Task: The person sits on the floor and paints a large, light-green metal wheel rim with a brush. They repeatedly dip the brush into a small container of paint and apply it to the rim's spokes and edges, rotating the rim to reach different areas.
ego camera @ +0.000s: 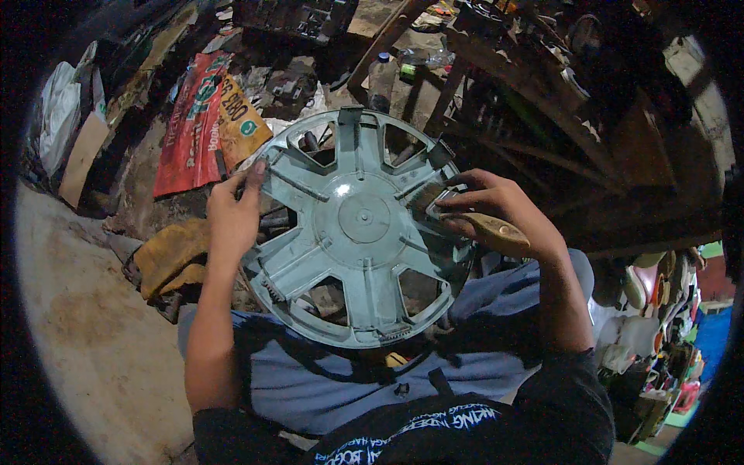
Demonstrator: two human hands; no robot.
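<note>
A pale grey-green plastic wheel cover (364,232), its ribbed back with clip tabs facing up, is held over my lap. My left hand (235,209) grips its left rim, thumb on top and fingers beyond the edge. In my right hand (491,203) is a paintbrush (500,232) with a wooden handle and a metal ferrule. Its dark bristles touch the cover's right spoke. Light glints wetly near the hub. Shadow hides part of the right rim.
Beyond the cover stands a plastic bottle (382,78) with a blue cap. A red and yellow printed banner (200,125) lies at the upper left, above a mustard-coloured cloth (174,258). Dark wooden framing (540,110) fills the upper right. Assorted items (651,325) hang or lie at the right.
</note>
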